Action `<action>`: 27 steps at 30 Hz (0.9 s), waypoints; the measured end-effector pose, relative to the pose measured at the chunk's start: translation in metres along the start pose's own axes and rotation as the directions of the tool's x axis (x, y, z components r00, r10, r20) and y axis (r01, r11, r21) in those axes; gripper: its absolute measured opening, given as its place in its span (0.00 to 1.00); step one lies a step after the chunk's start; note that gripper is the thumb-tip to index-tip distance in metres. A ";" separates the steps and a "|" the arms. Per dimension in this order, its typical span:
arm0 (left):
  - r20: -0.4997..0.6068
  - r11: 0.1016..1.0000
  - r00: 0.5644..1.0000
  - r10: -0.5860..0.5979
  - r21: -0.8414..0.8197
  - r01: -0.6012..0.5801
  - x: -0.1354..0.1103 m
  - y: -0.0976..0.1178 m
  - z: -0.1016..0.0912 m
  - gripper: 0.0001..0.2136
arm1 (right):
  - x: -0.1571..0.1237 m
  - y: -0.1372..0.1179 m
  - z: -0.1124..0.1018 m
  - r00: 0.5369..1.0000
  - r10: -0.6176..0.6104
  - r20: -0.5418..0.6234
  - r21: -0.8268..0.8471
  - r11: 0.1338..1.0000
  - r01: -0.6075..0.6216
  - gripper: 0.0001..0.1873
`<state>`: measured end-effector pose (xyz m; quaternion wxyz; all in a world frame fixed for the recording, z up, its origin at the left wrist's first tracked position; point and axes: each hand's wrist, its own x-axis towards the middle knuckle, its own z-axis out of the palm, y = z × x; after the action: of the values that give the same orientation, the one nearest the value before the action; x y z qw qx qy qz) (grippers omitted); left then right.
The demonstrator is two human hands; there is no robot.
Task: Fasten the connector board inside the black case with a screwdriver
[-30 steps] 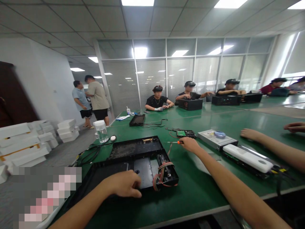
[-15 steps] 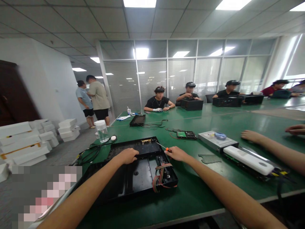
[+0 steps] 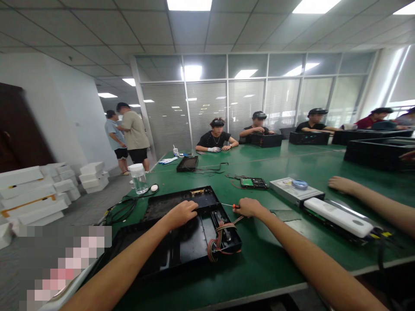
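Observation:
A black computer case (image 3: 186, 250) lies open on the table in front of me. My left hand (image 3: 183, 214) rests over its inner bar, fingers curled down onto the metal; the fingertips are partly hidden. In my right hand (image 3: 249, 207) is a screwdriver (image 3: 236, 207) with an orange-red handle, its thin shaft pointing left over the case's right edge. Striped multi-wire cable (image 3: 212, 250) is looped around the case's right-hand bay. One strand rises towards my right hand, but I cannot tell whether the fingers touch it.
Beyond the case lie a green circuit board (image 3: 251, 182) and loose wires. To the right are a silver drive (image 3: 292, 190), a white device (image 3: 339, 216) and a co-worker's arm (image 3: 366, 196). A water jar (image 3: 139, 179) and black cables (image 3: 121, 209) stand left. Co-workers sit opposite.
My right hand and the screwdriver have shifted right, away from the case's inside. My left hand has slid slightly right along the bar. At far right another black case has come into view.

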<state>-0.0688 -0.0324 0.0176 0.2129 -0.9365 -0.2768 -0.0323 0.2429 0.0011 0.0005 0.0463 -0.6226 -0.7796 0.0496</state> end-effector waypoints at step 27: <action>-0.096 0.840 0.976 -0.193 -0.530 0.114 0.055 0.029 0.023 0.09 | 0.003 -0.025 0.011 0.971 -0.239 -0.025 0.678 0.710 0.192 0.24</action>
<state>-0.0082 -0.0174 -0.0044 -0.0325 -0.9288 -0.3156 -0.1912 0.2168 -0.0020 -0.0075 0.2490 -0.4659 -0.7765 0.3434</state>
